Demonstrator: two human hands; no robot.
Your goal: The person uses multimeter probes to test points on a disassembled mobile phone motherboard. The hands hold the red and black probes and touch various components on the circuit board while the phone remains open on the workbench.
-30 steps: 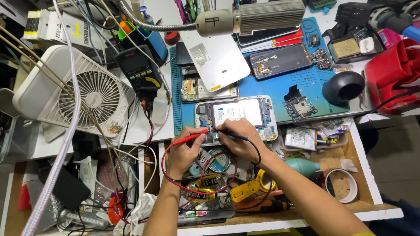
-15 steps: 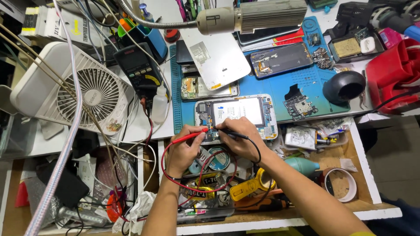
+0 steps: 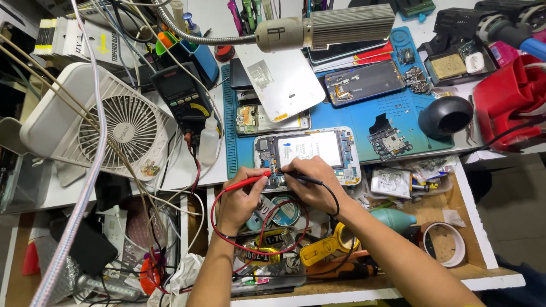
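An opened phone [image 3: 310, 149] with its back off lies on a blue work mat [image 3: 364, 122], showing a white battery and circuit board. My left hand [image 3: 239, 196] holds a red test probe [image 3: 247, 180], its tip touching the phone's lower left board. My right hand [image 3: 310, 182] holds a black test probe [image 3: 298, 177], its tip close beside the red one. Red and black leads loop down over the open drawer.
A black multimeter [image 3: 181, 98] and small white bottle [image 3: 208, 143] sit left of the mat, beside a white fan [image 3: 116, 128]. Other opened phones [image 3: 364, 82], a black dome [image 3: 446, 116], a red tool [image 3: 512, 102] and a lamp head [image 3: 330, 28] surround it. The drawer holds tape [image 3: 443, 244], a teal blower [image 3: 392, 219] and tools.
Both hands and probes stay in the same place on the phone. Only the camera view shifts slightly.
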